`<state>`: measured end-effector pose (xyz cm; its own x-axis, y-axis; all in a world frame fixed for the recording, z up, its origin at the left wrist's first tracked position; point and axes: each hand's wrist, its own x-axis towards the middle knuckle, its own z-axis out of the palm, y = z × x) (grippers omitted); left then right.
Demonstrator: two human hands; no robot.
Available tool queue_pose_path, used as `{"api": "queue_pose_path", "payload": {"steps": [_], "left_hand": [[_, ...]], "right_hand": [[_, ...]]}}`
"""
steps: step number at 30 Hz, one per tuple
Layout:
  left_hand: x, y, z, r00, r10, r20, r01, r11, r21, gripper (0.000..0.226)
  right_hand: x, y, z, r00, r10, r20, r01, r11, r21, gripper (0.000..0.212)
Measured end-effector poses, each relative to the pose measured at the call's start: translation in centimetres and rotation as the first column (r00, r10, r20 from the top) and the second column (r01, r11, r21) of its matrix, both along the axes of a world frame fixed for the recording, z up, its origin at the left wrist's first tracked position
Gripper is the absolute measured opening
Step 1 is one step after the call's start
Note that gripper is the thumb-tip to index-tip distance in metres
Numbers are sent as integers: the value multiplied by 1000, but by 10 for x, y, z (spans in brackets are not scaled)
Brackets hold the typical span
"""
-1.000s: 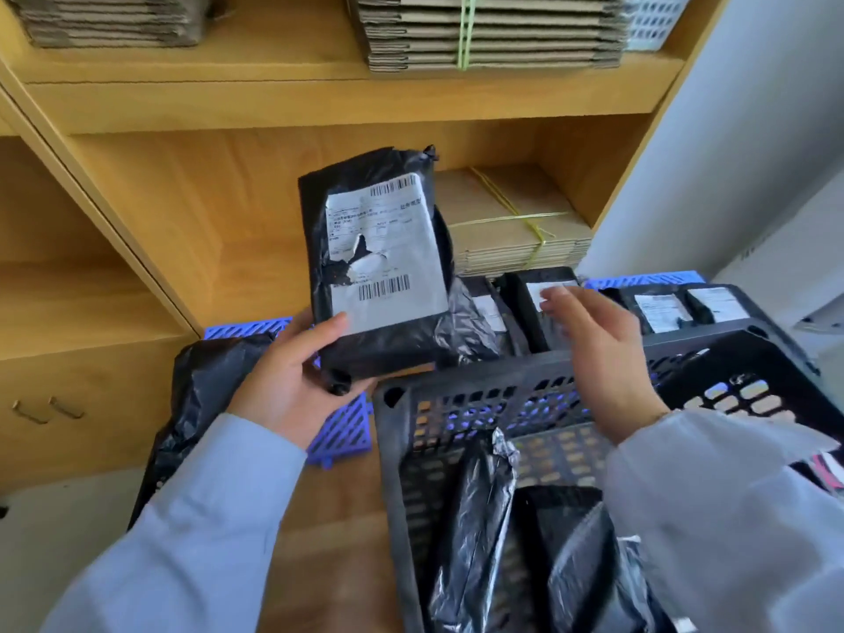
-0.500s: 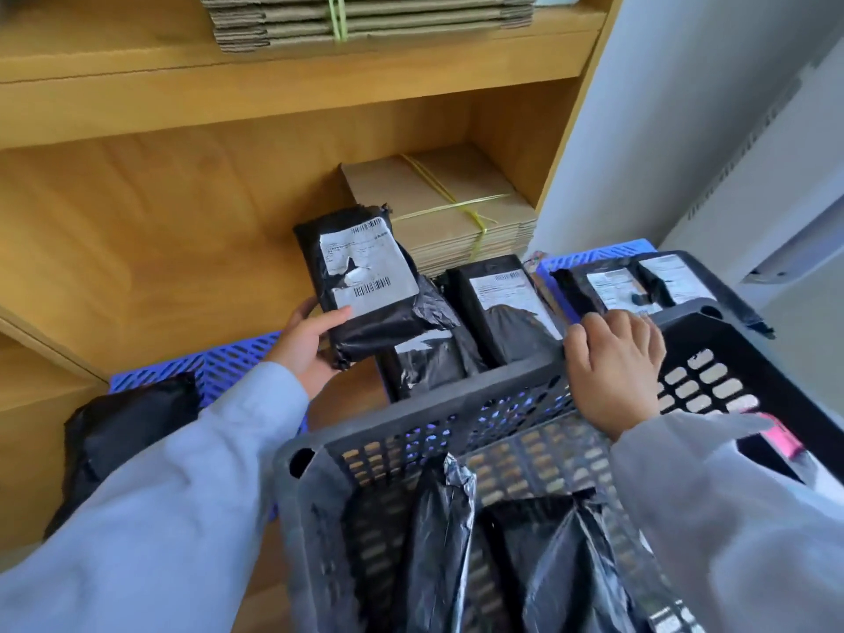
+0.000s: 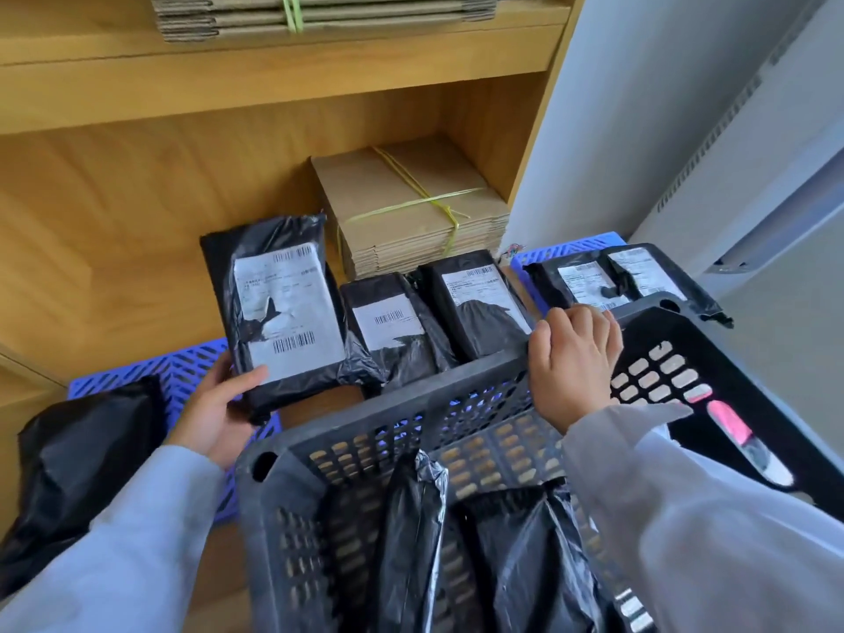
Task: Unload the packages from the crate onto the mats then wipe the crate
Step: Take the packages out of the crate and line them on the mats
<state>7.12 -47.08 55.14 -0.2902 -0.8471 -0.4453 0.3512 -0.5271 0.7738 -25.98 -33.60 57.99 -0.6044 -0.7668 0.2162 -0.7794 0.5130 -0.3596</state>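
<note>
Wooden shelving [image 3: 137,212] fills the frame's top; my left hand [image 3: 214,411] grips 1 labelled black package [image 3: 283,312], my right hand [image 3: 573,358] curls over the crate rim [image 3: 411,404].

- Your left hand [image 3: 214,413] covers the lower left corner of the black plastic package with the torn white label [image 3: 283,308]; its fingers behind the package are hidden.
- The print on that label is too small to read.
- The black perforated plastic crate [image 3: 388,422] runs off the bottom edge, and your right sleeve [image 3: 703,523] hides much of its inside.
- The crumpled black bags in the crate [image 3: 456,541] are cut off at the bottom.
- The blue slotted plastic mat on the left [image 3: 150,370] is largely covered by the black bag lying at far left [image 3: 77,459].
- The bundled flat cardboard on the upper shelf [image 3: 319,11] is cut by the top edge.
- You cannot tell what the pink object [image 3: 729,422] seen at the crate's right wall is.
</note>
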Motion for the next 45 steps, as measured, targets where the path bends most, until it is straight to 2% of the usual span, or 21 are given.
{"api": "queue_pose_path", "payload": {"steps": [3, 6, 7, 8, 10, 11, 15, 17, 18, 20, 22, 24, 26, 28, 30, 33, 40, 43, 45], "left_hand": [[-13, -6, 42, 999, -34, -38, 28, 990, -137, 42], [-37, -10, 86, 992, -126, -18, 117, 963, -244, 41], [-49, -10, 99, 987, -161, 1, 155, 949, -275, 41], [-61, -8, 111, 983, -182, 30, 182, 937, -298, 41], [-93, 2, 130, 975, -209, 70, 220, 922, -318, 41], [-106, 8, 135, 974, -219, 59, 227, 927, -299, 41], [-181, 42, 142, 975, -221, 29, 221, 946, -235, 56], [-214, 58, 141, 974, -228, -1, 222, 949, -223, 59], [-233, 66, 140, 973, -231, -2, 225, 950, -217, 58], [-273, 80, 140, 971, -240, -13, 232, 949, -213, 56], [-308, 91, 136, 964, -263, 35, 264, 934, -241, 57], [-336, 100, 126, 921, -282, 271, 357, 888, -291, 69], [-350, 109, 115, 772, -219, 596, 474, 824, -312, 74], [-354, 117, 103, 550, -71, 832, 573, 757, -314, 57], [-354, 126, 90, 383, 84, 920, 650, 683, -333, 40], [-356, 135, 75, 219, 216, 952, 756, 579, -305, 36], [-360, 136, 72, 168, 211, 963, 707, 655, -267, 36], [-360, 138, 76, 171, 193, 966, 706, 660, -256, 35], [-362, 138, 79, 166, 195, 967, 708, 659, -255, 35]], "right_hand": [[1, 1, 14, 998, 16, 56, -20, 996, 87, 44], [1, 1, 35, 970, 67, 233, -110, 978, 180, 40], [0, 2, 44, 940, 92, 327, -145, 979, 143, 46], [1, 3, 53, 879, 119, 462, -154, 987, 40, 56], [1, 5, 77, 616, 211, 759, -89, 976, -199, 77], [5, 3, 85, 483, 254, 838, -51, 963, -263, 82], [-23, 4, 103, 14, 320, 947, 105, 942, -320, 83], [-44, 9, 103, -126, 330, 936, 184, 934, -305, 80], [-60, 13, 103, -147, 340, 929, 209, 928, -307, 65], [-98, 24, 105, -132, 340, 931, 247, 921, -301, 32], [-140, 32, 106, -143, 331, 933, 273, 919, -284, 32], [-184, 35, 103, -140, 297, 944, 309, 919, -244, 32], [-227, 33, 94, -174, 241, 955, 366, 916, -164, 28], [-266, 30, 78, -208, 200, 957, 423, 901, -97, 23], [-297, 25, 53, -214, 146, 966, 434, 900, -40, 28], [-322, 14, 9, -204, 20, 979, 366, 929, 57, 32], [-336, -18, -59, -148, -161, 976, 255, 947, 195, 8], [-334, -20, -68, -51, -237, 970, 226, 943, 242, 9], [-333, -19, -72, 77, -303, 950, 217, 935, 280, 7]]}}
